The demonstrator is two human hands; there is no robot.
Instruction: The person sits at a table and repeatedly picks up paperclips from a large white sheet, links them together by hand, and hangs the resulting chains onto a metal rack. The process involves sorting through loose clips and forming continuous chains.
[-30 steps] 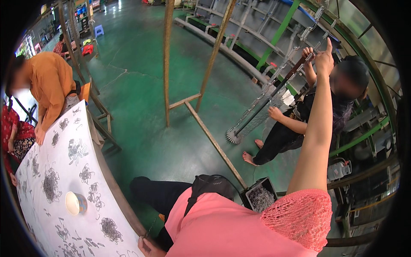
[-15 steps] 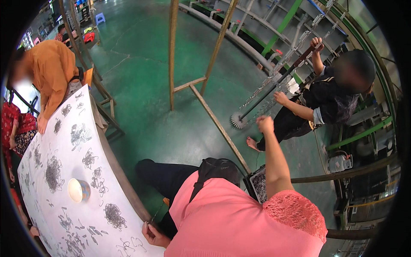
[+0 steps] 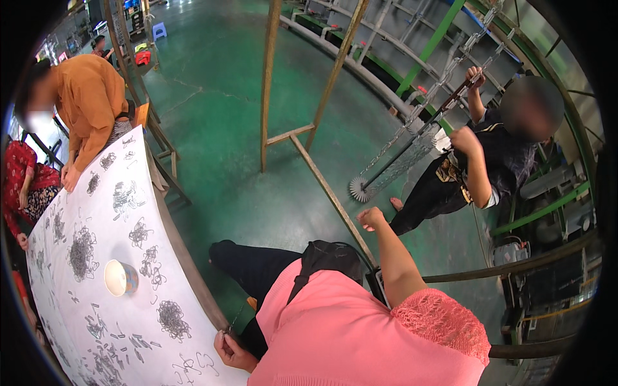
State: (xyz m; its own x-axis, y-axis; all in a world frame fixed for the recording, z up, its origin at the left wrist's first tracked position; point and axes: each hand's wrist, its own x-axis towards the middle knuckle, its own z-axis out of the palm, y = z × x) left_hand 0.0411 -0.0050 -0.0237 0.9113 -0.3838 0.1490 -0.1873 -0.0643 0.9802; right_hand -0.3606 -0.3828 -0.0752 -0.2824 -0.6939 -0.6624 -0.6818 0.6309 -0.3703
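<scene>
My left hand (image 3: 233, 352) is at the edge of the white-covered table (image 3: 138, 321), finger and thumb pinched on a small thin metal piece. A fine strand (image 3: 239, 314) runs down beside it, though I cannot tell whether it joins the piece. Out to the right, my right hand (image 3: 371, 219) hangs above the floor with its fingers curled closed; anything inside is hidden. Nearest my left hand on the table are loose bent wire pieces (image 3: 188, 368) and a tangled dark pile of them (image 3: 173, 320). A paper cup (image 3: 121, 278) stands among more piles.
A wooden frame bar (image 3: 331, 193) crosses the floor beside my right hand. Beyond it, a co-worker in dark clothes (image 3: 515, 161) handles a long rod with a round brush (image 3: 360, 189) and hanging chains. Another person in orange (image 3: 90, 96) leans over the table's far end.
My right hand has come down and left, closer to the wooden bar. The dark-clothed co-worker's lower hand has risen along the rod. My left hand stays at the table edge.
</scene>
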